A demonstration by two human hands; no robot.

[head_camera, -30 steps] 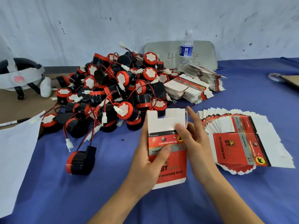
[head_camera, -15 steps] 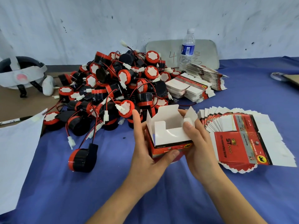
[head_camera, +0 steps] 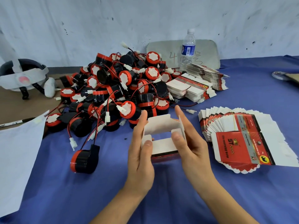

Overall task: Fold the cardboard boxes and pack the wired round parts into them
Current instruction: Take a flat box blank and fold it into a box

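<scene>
Opened wider now, the box (head_camera: 163, 143) sits pinched by left hand (head_camera: 139, 159) and right hand (head_camera: 192, 151) fingers beside "ST"-printed flat boxes (head_camera: 233, 146).

Blue-clothed table (head_camera: 242, 199), pile of wired round parts (head_camera: 123, 89), fanned flat boxes (head_camera: 242, 139), water bottle (head_camera: 187, 49), white paper (head_camera: 17, 167)

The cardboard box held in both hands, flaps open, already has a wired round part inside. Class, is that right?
No: the head view shows the cardboard box held in the left hand and right hand, flaps open, is empty.
</scene>
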